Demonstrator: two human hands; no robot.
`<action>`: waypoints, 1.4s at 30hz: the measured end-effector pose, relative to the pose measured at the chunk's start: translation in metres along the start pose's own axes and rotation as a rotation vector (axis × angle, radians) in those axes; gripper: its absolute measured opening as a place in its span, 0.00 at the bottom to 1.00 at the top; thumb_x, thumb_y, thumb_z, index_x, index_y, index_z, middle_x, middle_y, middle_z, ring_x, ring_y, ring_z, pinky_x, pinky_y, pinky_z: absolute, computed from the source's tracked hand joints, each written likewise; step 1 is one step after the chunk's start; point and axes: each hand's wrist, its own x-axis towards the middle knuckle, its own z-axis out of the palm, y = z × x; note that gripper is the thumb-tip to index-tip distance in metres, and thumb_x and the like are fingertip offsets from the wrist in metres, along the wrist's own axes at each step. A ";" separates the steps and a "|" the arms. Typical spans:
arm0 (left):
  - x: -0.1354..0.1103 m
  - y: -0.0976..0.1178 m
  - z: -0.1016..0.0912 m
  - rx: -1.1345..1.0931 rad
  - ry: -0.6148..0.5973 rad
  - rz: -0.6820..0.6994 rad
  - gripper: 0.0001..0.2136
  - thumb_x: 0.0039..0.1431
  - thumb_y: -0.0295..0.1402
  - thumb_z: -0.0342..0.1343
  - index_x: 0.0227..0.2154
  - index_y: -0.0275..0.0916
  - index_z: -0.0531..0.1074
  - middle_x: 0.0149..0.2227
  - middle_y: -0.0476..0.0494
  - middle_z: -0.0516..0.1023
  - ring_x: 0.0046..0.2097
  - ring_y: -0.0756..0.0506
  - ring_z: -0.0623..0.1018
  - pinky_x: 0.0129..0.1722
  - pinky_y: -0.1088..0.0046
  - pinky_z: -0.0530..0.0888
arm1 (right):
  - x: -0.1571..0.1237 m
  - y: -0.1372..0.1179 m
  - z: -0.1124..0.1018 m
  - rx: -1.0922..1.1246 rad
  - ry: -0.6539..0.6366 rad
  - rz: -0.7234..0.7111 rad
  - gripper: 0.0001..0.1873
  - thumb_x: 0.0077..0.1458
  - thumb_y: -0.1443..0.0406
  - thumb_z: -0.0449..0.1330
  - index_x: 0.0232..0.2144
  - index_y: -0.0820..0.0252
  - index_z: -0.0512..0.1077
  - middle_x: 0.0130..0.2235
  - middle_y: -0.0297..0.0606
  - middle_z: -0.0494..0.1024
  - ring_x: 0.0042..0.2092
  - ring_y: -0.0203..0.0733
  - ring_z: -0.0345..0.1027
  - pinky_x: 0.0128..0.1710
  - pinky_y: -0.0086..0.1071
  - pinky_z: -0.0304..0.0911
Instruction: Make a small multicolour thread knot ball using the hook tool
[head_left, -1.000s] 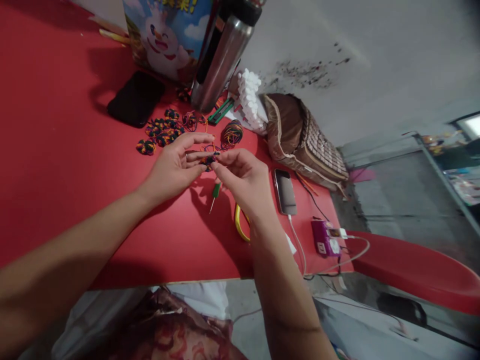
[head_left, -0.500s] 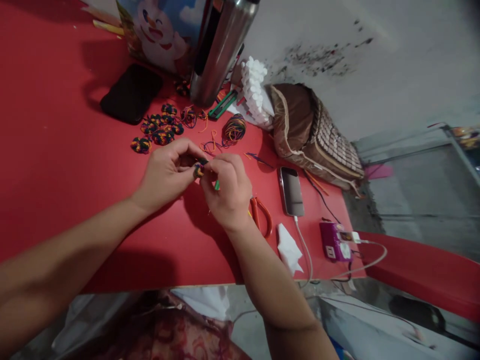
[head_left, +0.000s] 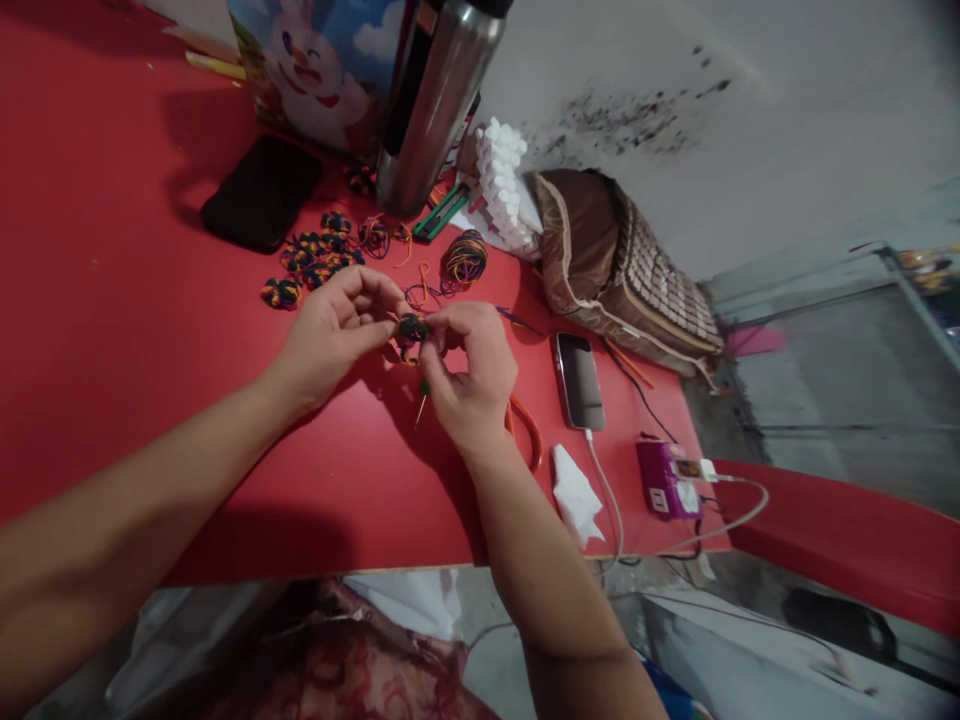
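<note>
Between my two hands is a small crocheted piece (head_left: 412, 328) of dark, orange and purple yarn. My left hand (head_left: 334, 325) pinches its left side with thumb and forefinger. My right hand (head_left: 472, 370) grips its right side with the fingers curled. Below the right fingers shows a thin metal tool with a green part (head_left: 423, 392); whether the hand holds it I cannot tell. Several similar crocheted pieces (head_left: 319, 252) lie in a cluster beyond my left hand. A ball of multicoloured yarn (head_left: 464, 257) sits beyond my right hand, loose strands beside it.
Orange-handled pliers or scissors (head_left: 527, 430) lie partly under my right wrist. Farther right are a phone (head_left: 580, 380) on a cable, a crumpled tissue (head_left: 576, 495) and a purple box (head_left: 667, 478). A steel flask (head_left: 442, 110), green cutter (head_left: 441, 212), black pouch (head_left: 262, 195) and brown bag (head_left: 600, 240) stand behind.
The crocheted piece has turned and shows more of itself between my fingertips. My right hand has shifted slightly right, and the thin metal tool is more visible below it.
</note>
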 end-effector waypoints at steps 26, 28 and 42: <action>0.010 0.001 -0.018 -0.152 -0.386 -0.329 0.16 0.37 0.28 0.82 0.27 0.36 0.80 0.25 0.51 0.76 0.25 0.54 0.73 0.25 0.79 0.70 | 0.013 -0.003 -0.009 1.275 -0.428 1.099 0.26 0.42 0.54 0.82 0.28 0.58 0.70 0.23 0.20 0.65 0.20 0.21 0.40 0.19 0.24 0.36; 0.010 0.003 -0.018 -0.150 -0.353 -0.336 0.17 0.38 0.30 0.82 0.28 0.36 0.80 0.26 0.50 0.77 0.26 0.53 0.74 0.26 0.78 0.72 | 0.014 -0.003 -0.010 1.258 -0.397 1.100 0.25 0.43 0.55 0.81 0.29 0.57 0.70 0.22 0.18 0.63 0.20 0.21 0.39 0.19 0.23 0.36; 0.014 0.000 -0.025 0.027 -0.461 -0.335 0.19 0.49 0.45 0.79 0.25 0.37 0.78 0.24 0.47 0.74 0.27 0.52 0.71 0.26 0.79 0.69 | 0.014 -0.004 -0.012 1.238 -0.522 1.224 0.20 0.47 0.59 0.78 0.27 0.58 0.69 0.20 0.16 0.56 0.20 0.22 0.37 0.18 0.21 0.34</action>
